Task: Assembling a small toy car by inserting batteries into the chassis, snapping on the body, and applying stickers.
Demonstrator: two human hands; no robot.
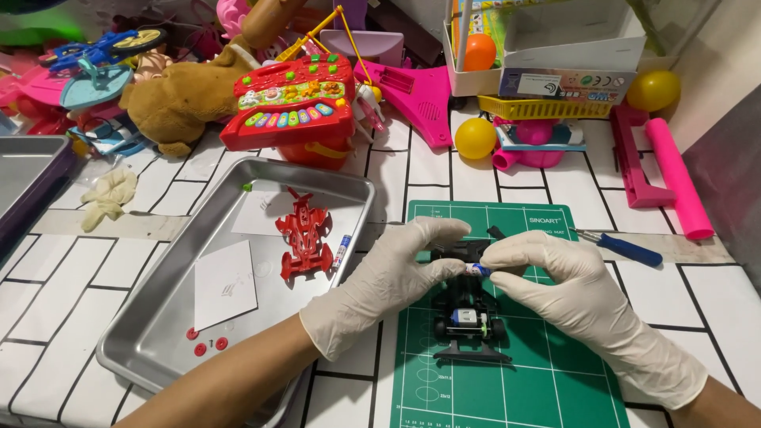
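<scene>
Black toy car [468, 321] on the green mat [555, 380], right under both gloved hands — left hand [388, 281] grip closed on its front end, right hand [555, 277] pinching a small battery [478, 269] w/ fingertips.

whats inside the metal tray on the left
In the metal tray lie a red toy car body, a small battery, white paper sheets and three small red round pieces. The left forearm covers its near right corner, so anything there is hidden.

White brick-patterned table [63, 293] under metal tray [151, 333], green cutting mat [547, 380], screwdriver [622, 248].
</scene>
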